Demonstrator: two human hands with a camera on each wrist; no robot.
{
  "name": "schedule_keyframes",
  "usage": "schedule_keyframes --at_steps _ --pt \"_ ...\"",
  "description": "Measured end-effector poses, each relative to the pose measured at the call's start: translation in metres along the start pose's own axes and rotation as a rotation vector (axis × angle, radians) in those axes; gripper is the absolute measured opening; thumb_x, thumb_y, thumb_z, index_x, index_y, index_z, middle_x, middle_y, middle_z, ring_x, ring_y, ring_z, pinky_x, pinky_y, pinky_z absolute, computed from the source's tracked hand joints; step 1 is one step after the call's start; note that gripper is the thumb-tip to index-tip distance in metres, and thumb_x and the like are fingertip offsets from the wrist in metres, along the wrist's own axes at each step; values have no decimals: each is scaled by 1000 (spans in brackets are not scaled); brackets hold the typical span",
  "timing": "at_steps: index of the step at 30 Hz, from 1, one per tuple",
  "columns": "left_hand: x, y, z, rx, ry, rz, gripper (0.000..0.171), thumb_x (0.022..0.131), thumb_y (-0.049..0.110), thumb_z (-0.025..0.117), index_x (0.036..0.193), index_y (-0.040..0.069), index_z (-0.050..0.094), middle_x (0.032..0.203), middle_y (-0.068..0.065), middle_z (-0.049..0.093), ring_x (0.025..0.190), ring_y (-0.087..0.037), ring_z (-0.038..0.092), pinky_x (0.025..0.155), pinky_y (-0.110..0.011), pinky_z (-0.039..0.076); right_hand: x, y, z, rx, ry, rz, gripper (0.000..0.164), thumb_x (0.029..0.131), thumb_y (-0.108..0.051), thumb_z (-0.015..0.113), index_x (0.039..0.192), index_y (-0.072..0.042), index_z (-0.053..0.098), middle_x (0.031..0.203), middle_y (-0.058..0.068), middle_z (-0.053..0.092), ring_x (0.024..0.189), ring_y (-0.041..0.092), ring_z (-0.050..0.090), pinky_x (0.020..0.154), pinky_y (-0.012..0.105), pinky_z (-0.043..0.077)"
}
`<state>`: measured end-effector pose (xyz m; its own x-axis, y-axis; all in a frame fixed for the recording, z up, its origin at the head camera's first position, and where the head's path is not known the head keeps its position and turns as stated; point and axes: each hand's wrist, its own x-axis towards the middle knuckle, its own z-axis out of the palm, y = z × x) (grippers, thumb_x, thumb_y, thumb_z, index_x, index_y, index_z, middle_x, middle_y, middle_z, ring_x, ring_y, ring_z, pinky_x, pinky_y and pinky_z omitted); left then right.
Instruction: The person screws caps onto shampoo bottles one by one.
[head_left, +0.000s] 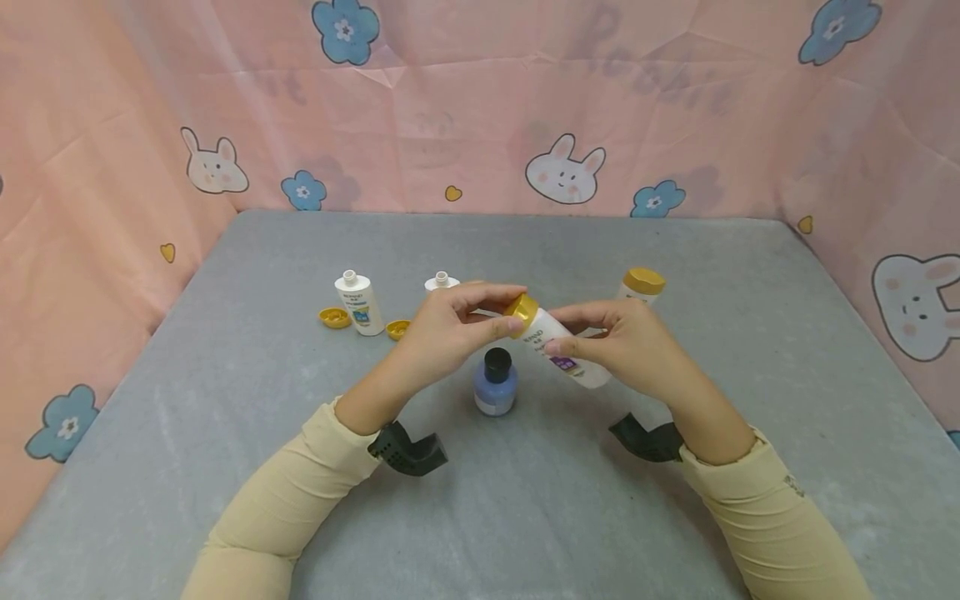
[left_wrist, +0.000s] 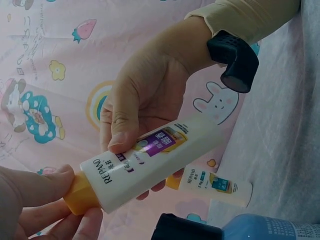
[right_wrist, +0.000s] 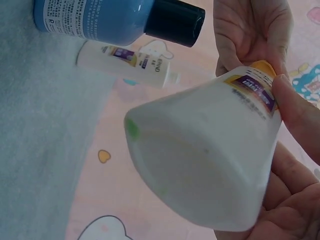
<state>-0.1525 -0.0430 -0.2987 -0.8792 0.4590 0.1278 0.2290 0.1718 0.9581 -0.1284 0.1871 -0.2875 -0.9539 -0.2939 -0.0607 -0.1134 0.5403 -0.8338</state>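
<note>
Tilted above the table is a white shampoo-type bottle (head_left: 588,375) with a purple label, held between both hands. My left hand (head_left: 450,329) pinches its gold cap (head_left: 525,308) between thumb and fingers. Around the bottle's body my right hand (head_left: 637,346) grips, thumb across the front near the label. The cap sits on the bottle's neck in the left wrist view. Its white base faces the camera in the right wrist view, with a small green mark (right_wrist: 132,128). Just below the hands a blue bottle (head_left: 495,394) with a black cap stands upright.
Two uncapped white bottles, one in full view (head_left: 362,307) and one partly hidden (head_left: 441,282), stand at the left. Gold caps (head_left: 334,317) lie beside them. A gold-capped white bottle (head_left: 643,283) stands behind my right hand. A pink curtain (head_left: 480,108) backs the grey table (head_left: 480,517).
</note>
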Motion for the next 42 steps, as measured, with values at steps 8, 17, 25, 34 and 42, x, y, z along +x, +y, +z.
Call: schedule_keyframes --at_steps 8,17,25,34,42 --pt "0 -2 0 20 -4 59 37 91 7 71 127 0 66 125 -13 68 104 -22 68 90 -29 58 0 0 1 -4 4 -32 33 89 -20 76 118 -6 73 103 15 74 77 17 71 67 31 58" --pt "-1 -2 1 38 -6 108 36 91 5 70 127 0 66 124 -14 68 106 -22 67 92 -28 58 0 2 -1 17 -13 -61 31 89 -17 76 117 -4 73 98 16 74 73 15 70 65 32 59" --pt "-1 -3 0 35 -18 122 37 92 4 69 129 0 65 125 -14 67 107 -22 67 92 -28 58 0 1 -2 11 -25 -52 32 88 -16 76 118 -3 73 100 16 74 78 17 70 67 32 59" --pt "-1 -3 1 16 -23 118 37 92 3 68 129 1 65 125 -13 67 109 -22 66 93 -28 57 0 1 -3 27 -37 -42 32 89 -16 75 118 -3 72 105 17 74 79 19 70 68 33 59" --pt "-2 0 0 -58 -19 22 36 92 7 70 127 3 66 123 -13 69 99 -19 70 88 -30 59 -2 -2 -6 72 -75 -13 34 88 -20 76 119 -6 72 103 12 73 82 18 69 69 34 58"
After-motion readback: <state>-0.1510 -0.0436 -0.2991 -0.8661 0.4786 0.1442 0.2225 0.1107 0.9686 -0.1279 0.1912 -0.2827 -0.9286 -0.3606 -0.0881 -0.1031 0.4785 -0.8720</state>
